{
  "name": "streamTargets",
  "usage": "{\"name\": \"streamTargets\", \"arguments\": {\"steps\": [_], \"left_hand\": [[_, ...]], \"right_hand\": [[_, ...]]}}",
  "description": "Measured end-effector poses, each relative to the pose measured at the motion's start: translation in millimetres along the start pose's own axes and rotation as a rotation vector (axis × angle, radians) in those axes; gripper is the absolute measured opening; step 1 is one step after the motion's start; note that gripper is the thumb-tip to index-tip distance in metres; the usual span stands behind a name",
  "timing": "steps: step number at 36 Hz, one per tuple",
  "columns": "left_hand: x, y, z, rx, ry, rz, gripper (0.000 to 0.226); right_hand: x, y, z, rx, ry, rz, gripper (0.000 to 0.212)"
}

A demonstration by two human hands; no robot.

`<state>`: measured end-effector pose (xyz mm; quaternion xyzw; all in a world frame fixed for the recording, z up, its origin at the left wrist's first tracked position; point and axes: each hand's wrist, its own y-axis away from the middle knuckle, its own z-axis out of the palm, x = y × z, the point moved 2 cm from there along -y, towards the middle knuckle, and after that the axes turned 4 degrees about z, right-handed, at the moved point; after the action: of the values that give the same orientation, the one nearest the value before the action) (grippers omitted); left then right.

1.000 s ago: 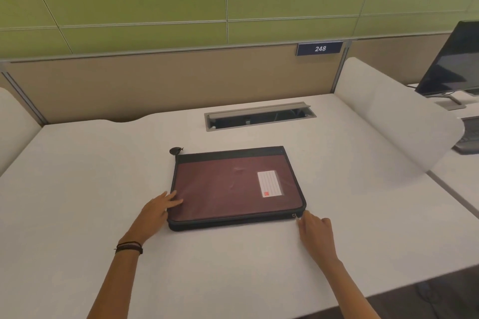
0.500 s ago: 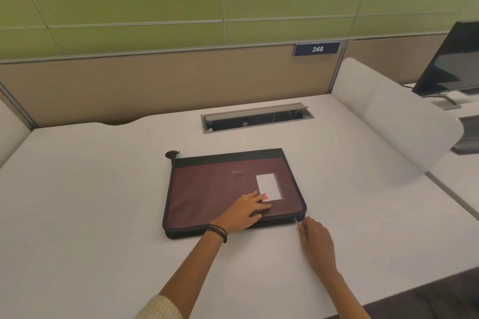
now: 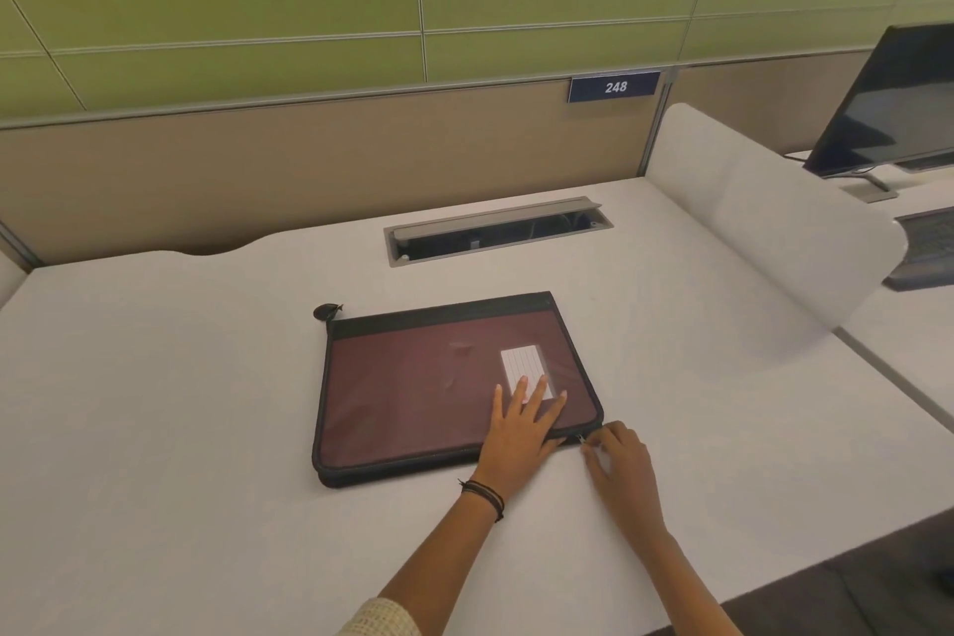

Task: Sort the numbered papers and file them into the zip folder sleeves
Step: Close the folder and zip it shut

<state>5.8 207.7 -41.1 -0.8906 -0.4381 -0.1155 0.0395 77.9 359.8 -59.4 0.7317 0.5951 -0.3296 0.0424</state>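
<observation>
Zip folder (image 3: 413, 393): pinned under spread left hand (image 3: 521, 429) for steadiness; zipper pull (image 3: 582, 439) alongside pinched by right hand (image 3: 619, 460), probably to unzip.

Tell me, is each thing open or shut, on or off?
Maroon fabric zip folder with black edging: shut, lying flat.
Left hand: flat on the folder.
Right hand: pinching the metal zip pull.
Black flat monitor: screen dark.
Grey desk cable hatch: lid raised.

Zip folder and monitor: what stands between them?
In the head view, a white divider panel stands between the zip folder and the monitor, at the right edge of the desk.
</observation>
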Motion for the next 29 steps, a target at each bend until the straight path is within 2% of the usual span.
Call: {"name": "streamTargets", "arguments": {"steps": [1,3,6,9,13,17,20,22,27,29], "left_hand": [[-1,-2,2,0.03,0.018,0.004,0.1],[-3,-4,6,0.098,0.027,0.0,0.114],[-3,-3,6,0.113,0.026,-0.008,0.115],[-4,-5,7,0.072,0.019,-0.006,0.115],[-3,-5,6,0.097,0.0,0.015,0.116],[-3,-1,3,0.063,-0.003,0.037,0.116],[-5,4,3,0.053,-0.093,0.073,0.117],[-6,12,2,0.044,-0.189,0.106,0.107],[-20,31,4,-0.028,-0.315,0.16,0.051],[-23,40,3,-0.024,-0.312,0.165,0.048]], "right_hand": [[0,0,0,-0.002,-0.006,-0.001,0.019],[0,0,0,-0.024,-0.019,0.034,0.009],[2,0,1,-0.047,-0.022,0.081,0.014],[-3,0,-2,-0.019,-0.022,0.027,0.013],[-4,-1,-3,-0.016,-0.019,0.011,0.012],[-2,0,-3,0.011,0.021,0.037,0.019],[0,0,-3,0.03,0.073,0.067,0.023],[0,1,-4,0.042,0.106,0.046,0.02],[-3,4,-4,0.06,0.168,-0.02,0.008],[-3,3,-2,0.062,0.191,-0.046,0.007]]}}
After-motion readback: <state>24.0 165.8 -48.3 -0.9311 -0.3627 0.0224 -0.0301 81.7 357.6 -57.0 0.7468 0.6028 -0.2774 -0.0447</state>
